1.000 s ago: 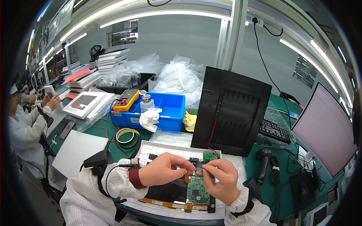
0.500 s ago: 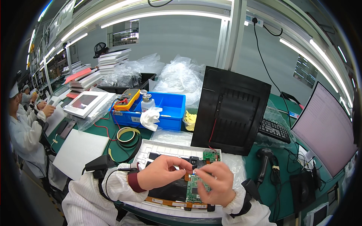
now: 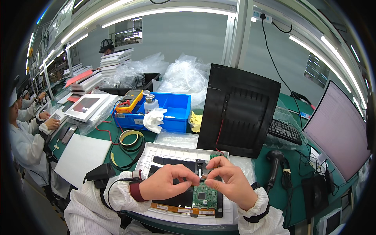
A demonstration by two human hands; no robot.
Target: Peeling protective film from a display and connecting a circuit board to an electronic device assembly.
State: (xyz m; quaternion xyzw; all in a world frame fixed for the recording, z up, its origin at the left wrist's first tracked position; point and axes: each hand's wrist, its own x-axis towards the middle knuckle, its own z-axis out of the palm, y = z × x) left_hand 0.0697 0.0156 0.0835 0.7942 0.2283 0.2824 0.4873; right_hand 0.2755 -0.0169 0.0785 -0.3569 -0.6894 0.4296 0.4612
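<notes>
A white device housing (image 3: 149,155) lies on the bench before me, with a black panel inside and a green circuit board (image 3: 210,194) toward its right. Over the panel, my left hand (image 3: 169,182) is closed in a pinch, thumb and fingertips together beside the board's upper edge. Facing it, my right hand (image 3: 234,182) has curled fingers and its thumb close to the same spot. Whatever small part lies at the fingertips is too small to make out. An orange flex strip (image 3: 172,208) runs along the housing's near side.
A black back cover (image 3: 241,111) stands upright behind the housing, a red wire hanging at it. Around are a blue bin (image 3: 176,124), a tape roll (image 3: 131,138), a white foam sheet (image 3: 84,156), a barcode scanner (image 3: 275,166) and a monitor (image 3: 338,129). People sit at left.
My right hand has turned and shifted slightly right and up, uncovering more of the circuit board. The left hand stays near the same place, its fingers bent further down. The view has shifted slightly.
</notes>
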